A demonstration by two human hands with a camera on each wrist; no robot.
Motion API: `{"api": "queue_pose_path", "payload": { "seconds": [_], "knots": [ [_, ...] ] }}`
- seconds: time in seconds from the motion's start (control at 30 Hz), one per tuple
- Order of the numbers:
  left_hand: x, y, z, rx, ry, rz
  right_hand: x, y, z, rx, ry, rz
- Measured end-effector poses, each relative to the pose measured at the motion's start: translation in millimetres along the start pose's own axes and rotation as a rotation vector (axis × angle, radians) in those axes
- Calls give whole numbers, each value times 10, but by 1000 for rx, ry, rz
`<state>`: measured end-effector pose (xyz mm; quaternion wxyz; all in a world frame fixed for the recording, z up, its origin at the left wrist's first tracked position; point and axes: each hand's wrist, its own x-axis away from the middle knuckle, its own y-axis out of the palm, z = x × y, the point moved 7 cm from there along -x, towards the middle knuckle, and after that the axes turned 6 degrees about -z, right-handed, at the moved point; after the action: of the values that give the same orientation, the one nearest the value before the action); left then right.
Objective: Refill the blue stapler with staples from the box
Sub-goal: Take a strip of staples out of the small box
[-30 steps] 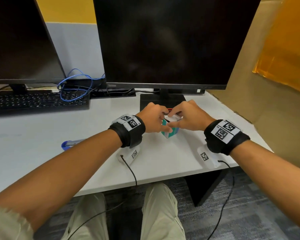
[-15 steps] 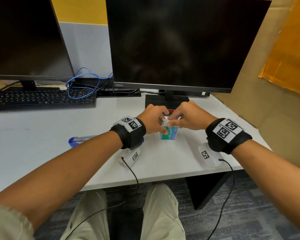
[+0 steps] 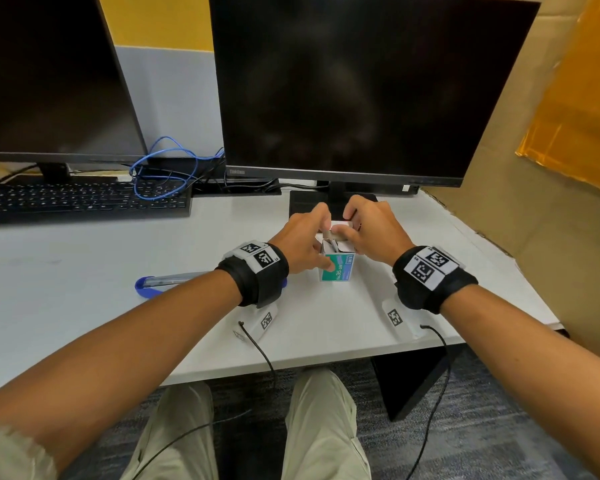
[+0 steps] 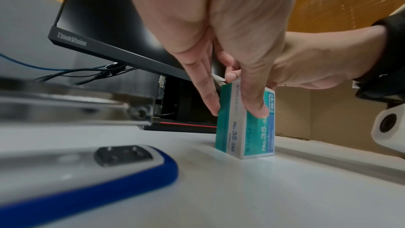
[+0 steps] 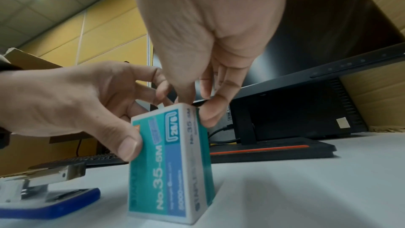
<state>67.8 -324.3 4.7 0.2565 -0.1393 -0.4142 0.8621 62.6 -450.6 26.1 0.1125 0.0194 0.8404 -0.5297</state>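
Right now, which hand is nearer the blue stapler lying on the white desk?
Left. The left hand grips the teal staple box just right of the blue stapler; the right hand works the box's top, farther off.

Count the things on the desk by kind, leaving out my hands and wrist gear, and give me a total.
Monitors: 2, one on the left and one in the middle
Keyboards: 1
Staplers: 1, blue
Staple boxes: 1
Blue cables: 1
Total: 6

Both hands (image 3: 305, 239) (image 3: 373, 233) curled, fingertips pinching
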Motion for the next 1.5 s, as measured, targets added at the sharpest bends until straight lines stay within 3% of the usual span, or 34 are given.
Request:
{"api": "queue_pose_path", "payload": {
  "seconds": [0.17, 0.33, 0.53, 0.73, 0.93, 1.23, 1.4, 1.5],
  "knots": [
    [-55, 32, -71, -8, -28, -21, 12, -133, -17, 6, -79, 82],
    [-80, 38, -105, 5, -33, -11, 96, -32, -142, 19, -141, -130],
    [-80, 33, -100, -6, -30, -12, 97, 65, -182, -4, -160, -195],
    [-118, 28, -118, -16, -44, -26, 64, -264, -207, -307, -172, -11],
    [-117, 42, -153, -15, -50, -31, 88, -209, -196, -478, -112, -75],
    [-103, 51, -163, -26, -46, -14, 94, 83, -123, -291, -73, -253],
    [-71, 46, -145, -3, -59, -20, 39, 108, -14, -35, -36, -130],
    [-54, 43, -117, 24, -62, -19, -17, 142, 89, 20, 22, -130]
  ]
}}
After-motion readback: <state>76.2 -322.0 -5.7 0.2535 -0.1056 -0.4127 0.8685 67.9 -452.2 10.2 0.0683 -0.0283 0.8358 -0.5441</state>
